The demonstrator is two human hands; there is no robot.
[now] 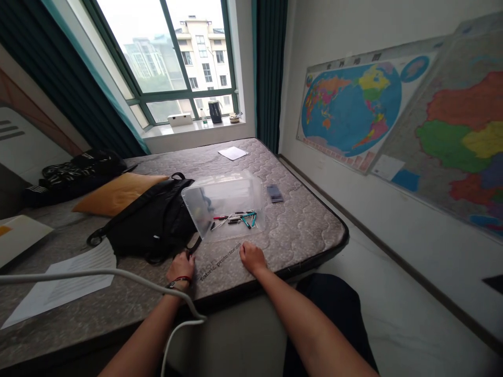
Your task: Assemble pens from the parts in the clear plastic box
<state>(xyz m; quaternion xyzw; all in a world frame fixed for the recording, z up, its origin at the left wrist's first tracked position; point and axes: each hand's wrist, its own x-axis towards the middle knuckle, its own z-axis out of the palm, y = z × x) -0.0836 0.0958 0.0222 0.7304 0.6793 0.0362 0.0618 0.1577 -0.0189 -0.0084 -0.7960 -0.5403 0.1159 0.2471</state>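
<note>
My left hand point(181, 266) rests on the grey mattress point(306, 225) beside a black bag point(153, 220), its fingers curled at the bag's strap. My right hand point(251, 256) lies on the mattress near the front edge, fingers curled under into a loose fist, nothing visible in it. Just beyond it sits a clear plastic box point(223, 201) tipped on its side, with several pens point(236, 219) and small items spilled from its mouth.
An orange cushion point(118, 192) and dark striped clothing point(74, 175) lie at the left. Papers point(63, 283) lie at the near left, a white sheet point(233, 153) at the far end, a dark card point(274, 193) right of the box. A white cable point(118, 275) crosses in front. Maps hang on the right wall.
</note>
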